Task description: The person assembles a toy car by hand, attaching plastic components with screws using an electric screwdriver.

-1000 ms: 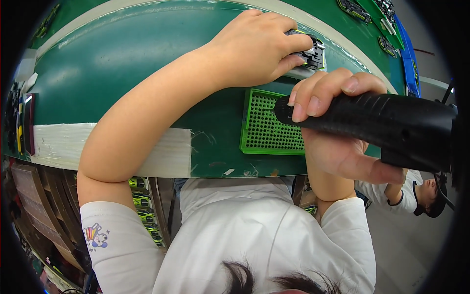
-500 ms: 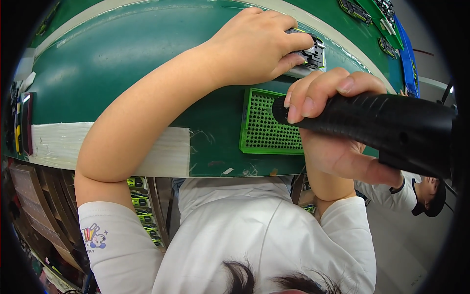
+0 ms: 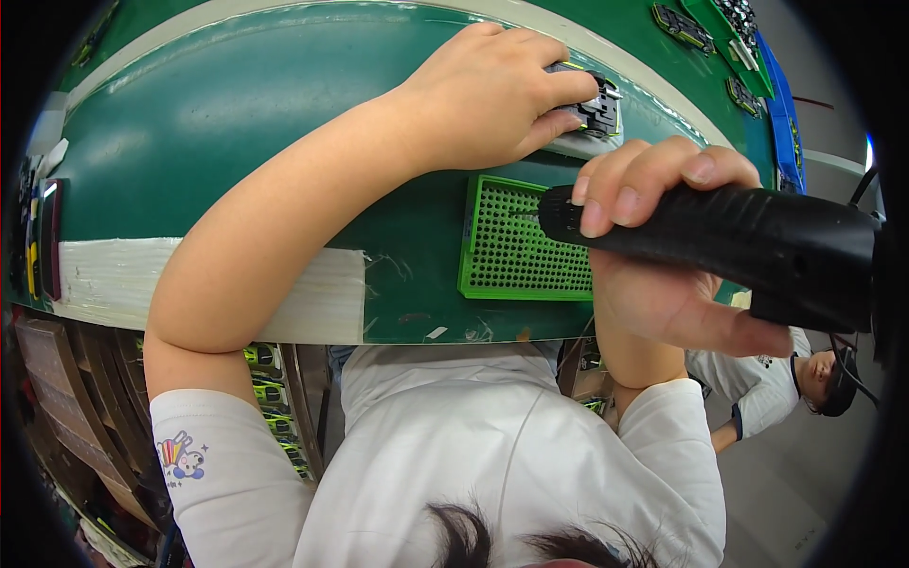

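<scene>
My left hand (image 3: 492,95) reaches across the green bench top (image 3: 237,133) and grips a small black and grey part (image 3: 597,106) at the far side. My right hand (image 3: 663,256) is wrapped around a black electric screwdriver (image 3: 739,241), held nearly level with its tip over a green perforated screw tray (image 3: 521,241). The tray lies flat near the bench's front edge, between the two hands. The screwdriver's bit is hard to make out against the tray.
A white tape strip (image 3: 189,284) runs along the bench's near edge. More black parts (image 3: 686,28) and a blue bin (image 3: 781,104) sit at the far right. Another person in white (image 3: 786,374) sits at lower right. Shelving (image 3: 57,398) stands below left.
The screwdriver has shifted slightly left over the green tray. My left hand stays on the small part.
</scene>
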Available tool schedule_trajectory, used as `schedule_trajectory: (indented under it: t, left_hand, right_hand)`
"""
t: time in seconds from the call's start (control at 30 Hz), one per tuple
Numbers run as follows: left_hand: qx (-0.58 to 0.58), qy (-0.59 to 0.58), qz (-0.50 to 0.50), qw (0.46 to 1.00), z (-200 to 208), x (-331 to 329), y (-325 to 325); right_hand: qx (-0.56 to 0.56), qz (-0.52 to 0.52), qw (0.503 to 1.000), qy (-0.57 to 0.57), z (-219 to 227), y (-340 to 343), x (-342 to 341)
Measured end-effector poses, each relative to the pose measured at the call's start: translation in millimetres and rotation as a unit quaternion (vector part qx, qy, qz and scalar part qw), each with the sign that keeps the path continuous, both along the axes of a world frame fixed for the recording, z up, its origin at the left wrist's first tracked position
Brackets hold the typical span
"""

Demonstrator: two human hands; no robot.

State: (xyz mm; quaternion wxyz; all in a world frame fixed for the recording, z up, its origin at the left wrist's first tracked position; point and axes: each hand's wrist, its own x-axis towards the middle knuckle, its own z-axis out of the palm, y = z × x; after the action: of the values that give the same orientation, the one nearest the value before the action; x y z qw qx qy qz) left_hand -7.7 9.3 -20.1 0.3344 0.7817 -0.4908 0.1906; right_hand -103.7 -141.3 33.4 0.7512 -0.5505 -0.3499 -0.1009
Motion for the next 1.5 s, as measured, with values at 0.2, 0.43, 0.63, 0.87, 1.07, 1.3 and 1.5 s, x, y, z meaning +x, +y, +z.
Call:
schedule_trajectory:
  t: [0.2,0.43,0.63,0.87,1.07,1.3,1.5]
  left_hand:
    - [0.027,0.028,0.009,0.999,4.0,-3.0,9.2]
    - [0.035,0.041,-0.001,0.999,11.8,-6.2,10.4]
    - [0.035,0.041,-0.007,0.999,15.1,-5.1,10.0]
    - [0.041,0.046,-0.007,0.998,21.5,-6.7,6.8]
    - [0.042,0.041,-0.014,0.998,19.8,-8.9,6.3]
    - [0.046,0.050,-0.008,0.998,18.1,-8.1,11.0]
    - [0.029,0.049,0.001,0.998,13.3,-7.6,10.7]
  right_hand:
    - [-0.006,-0.010,1.000,0.008,33.0,-20.5,18.0]
    - [-0.019,-0.028,0.998,-0.046,47.2,-74.3,57.1]
    - [0.013,-0.060,0.998,-0.019,37.8,-74.4,63.7]
    - [-0.057,0.005,0.997,-0.053,26.2,-99.2,80.5]
    - [-0.041,-0.089,0.995,0.011,30.7,-70.5,64.1]
    - [-0.095,0.055,0.994,-0.028,25.5,-75.1,86.6]
    - [-0.079,0.076,0.994,-0.013,20.3,-78.5,89.5]
